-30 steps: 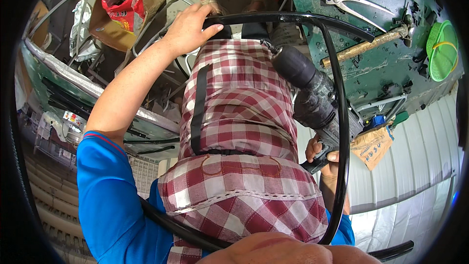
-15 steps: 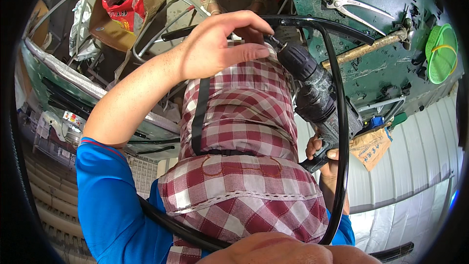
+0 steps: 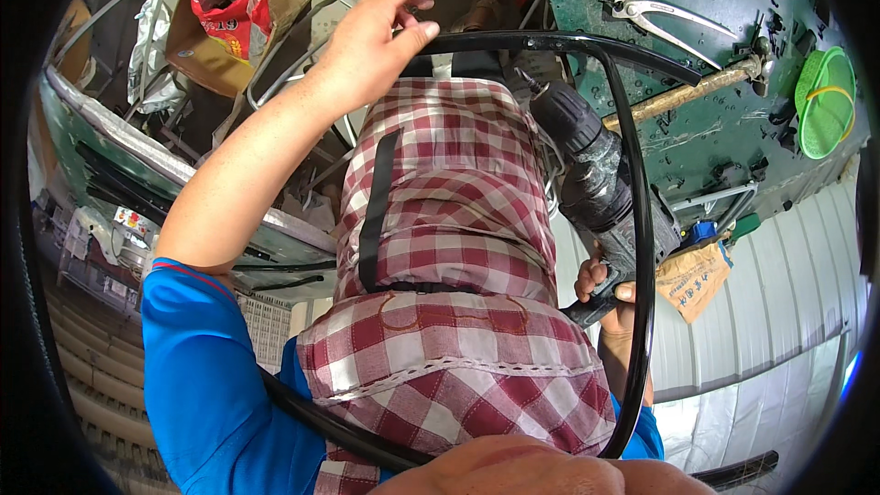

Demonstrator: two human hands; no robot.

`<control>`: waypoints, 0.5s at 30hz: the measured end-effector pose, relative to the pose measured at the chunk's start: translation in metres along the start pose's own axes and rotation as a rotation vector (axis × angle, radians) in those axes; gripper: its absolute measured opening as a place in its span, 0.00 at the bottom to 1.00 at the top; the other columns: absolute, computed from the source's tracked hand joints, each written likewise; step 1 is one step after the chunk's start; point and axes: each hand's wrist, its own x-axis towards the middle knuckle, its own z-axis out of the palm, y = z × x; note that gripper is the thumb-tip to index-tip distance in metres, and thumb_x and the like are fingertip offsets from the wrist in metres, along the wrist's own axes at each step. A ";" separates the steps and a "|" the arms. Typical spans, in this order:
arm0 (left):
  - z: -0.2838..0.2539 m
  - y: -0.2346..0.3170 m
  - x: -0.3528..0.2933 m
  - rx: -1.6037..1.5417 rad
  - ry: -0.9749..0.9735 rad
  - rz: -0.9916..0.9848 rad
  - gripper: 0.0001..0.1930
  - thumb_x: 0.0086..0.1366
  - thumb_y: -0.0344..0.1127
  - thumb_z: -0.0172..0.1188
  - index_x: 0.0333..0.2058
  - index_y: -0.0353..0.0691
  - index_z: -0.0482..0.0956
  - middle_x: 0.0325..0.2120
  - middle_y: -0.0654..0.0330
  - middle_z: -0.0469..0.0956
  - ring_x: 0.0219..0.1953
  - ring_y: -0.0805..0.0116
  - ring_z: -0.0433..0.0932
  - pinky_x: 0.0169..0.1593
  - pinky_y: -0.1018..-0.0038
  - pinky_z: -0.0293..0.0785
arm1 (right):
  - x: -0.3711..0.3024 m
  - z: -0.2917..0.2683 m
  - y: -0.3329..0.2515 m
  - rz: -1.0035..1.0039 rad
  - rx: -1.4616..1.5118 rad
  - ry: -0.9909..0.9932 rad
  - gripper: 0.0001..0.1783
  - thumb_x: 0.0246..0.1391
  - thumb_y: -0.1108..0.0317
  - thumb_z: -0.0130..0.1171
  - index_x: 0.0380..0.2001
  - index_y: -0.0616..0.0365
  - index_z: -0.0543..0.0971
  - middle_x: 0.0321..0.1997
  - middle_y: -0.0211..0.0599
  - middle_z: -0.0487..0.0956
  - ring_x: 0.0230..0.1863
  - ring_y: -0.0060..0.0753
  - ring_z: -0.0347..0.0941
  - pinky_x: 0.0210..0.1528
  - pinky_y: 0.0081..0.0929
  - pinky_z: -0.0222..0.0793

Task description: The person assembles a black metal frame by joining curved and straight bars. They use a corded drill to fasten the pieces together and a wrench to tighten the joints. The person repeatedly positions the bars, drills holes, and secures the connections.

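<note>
My right hand grips the rear handle of a dusty grey and black power drill, which leans up and to the left beside my lap. A thin bit sticks out of its black chuck. Raised at the upper left, my left hand is empty, its thumb and fingers apart, away from the bit. A black curved strip runs right from beside that hand; the hand hides its left end. A glossy black tube loops in front of me, crossing over the drill in view. A red-and-white checked apron covers my lap.
On the green table at the right are silver pincers, a wooden-handled hammer, a green plastic basket and scattered small black pieces. A brown paper bag lies lower right. A cardboard box with a red bag stands upper left.
My left hand has drawn back up and to the left, away from the drill bit, and its fingers have lifted. The drill has shifted only slightly in my right hand.
</note>
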 end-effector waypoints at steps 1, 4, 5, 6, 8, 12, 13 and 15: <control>0.001 0.002 -0.002 0.024 -0.048 -0.063 0.19 0.63 0.34 0.60 0.53 0.41 0.73 0.46 0.57 0.73 0.44 0.68 0.74 0.53 0.71 0.70 | 0.000 0.000 0.001 0.000 0.013 0.003 0.25 0.26 0.63 0.59 0.32 0.68 0.76 0.26 0.47 0.75 0.28 0.45 0.73 0.29 0.33 0.71; 0.008 -0.009 -0.007 0.178 -0.037 -0.039 0.19 0.63 0.35 0.61 0.52 0.42 0.73 0.47 0.55 0.73 0.47 0.63 0.74 0.55 0.69 0.68 | 0.000 0.000 0.002 -0.008 0.008 0.005 0.24 0.25 0.63 0.59 0.30 0.68 0.75 0.24 0.45 0.75 0.26 0.44 0.73 0.28 0.33 0.70; 0.009 -0.016 -0.009 0.220 -0.045 -0.013 0.19 0.63 0.36 0.61 0.52 0.42 0.73 0.48 0.54 0.73 0.52 0.56 0.72 0.58 0.66 0.67 | -0.001 -0.001 0.002 -0.012 -0.004 0.004 0.23 0.25 0.63 0.59 0.30 0.67 0.75 0.24 0.45 0.74 0.25 0.44 0.72 0.28 0.33 0.70; 0.009 -0.019 -0.011 0.255 -0.029 -0.005 0.19 0.63 0.36 0.61 0.52 0.42 0.73 0.49 0.54 0.73 0.53 0.56 0.72 0.58 0.65 0.67 | -0.001 0.000 0.002 -0.012 -0.008 0.006 0.23 0.25 0.63 0.59 0.30 0.67 0.75 0.23 0.45 0.74 0.24 0.44 0.72 0.28 0.33 0.70; 0.010 -0.025 -0.013 0.326 0.000 0.014 0.19 0.62 0.36 0.61 0.52 0.41 0.73 0.50 0.53 0.73 0.54 0.54 0.71 0.58 0.64 0.67 | -0.002 0.002 0.003 -0.013 -0.013 0.010 0.23 0.25 0.63 0.58 0.29 0.67 0.75 0.22 0.44 0.74 0.23 0.43 0.72 0.28 0.33 0.70; 0.007 -0.038 -0.011 0.360 0.024 -0.022 0.17 0.63 0.36 0.60 0.50 0.41 0.75 0.49 0.52 0.73 0.54 0.54 0.72 0.58 0.64 0.67 | -0.002 -0.001 0.004 -0.010 0.000 0.003 0.23 0.26 0.63 0.59 0.29 0.67 0.75 0.21 0.44 0.74 0.24 0.43 0.72 0.28 0.33 0.70; 0.006 -0.041 -0.010 0.355 0.025 -0.041 0.16 0.63 0.37 0.60 0.49 0.40 0.75 0.49 0.52 0.74 0.53 0.53 0.72 0.57 0.64 0.67 | -0.002 -0.001 0.004 -0.007 0.010 -0.001 0.23 0.26 0.63 0.59 0.29 0.67 0.75 0.21 0.44 0.74 0.24 0.43 0.72 0.28 0.33 0.70; 0.005 -0.049 -0.009 0.328 0.086 -0.020 0.13 0.64 0.37 0.59 0.45 0.39 0.77 0.43 0.52 0.77 0.50 0.53 0.75 0.55 0.65 0.69 | -0.002 -0.002 0.005 -0.007 0.019 -0.011 0.22 0.26 0.63 0.59 0.30 0.67 0.75 0.21 0.45 0.74 0.24 0.44 0.72 0.28 0.33 0.70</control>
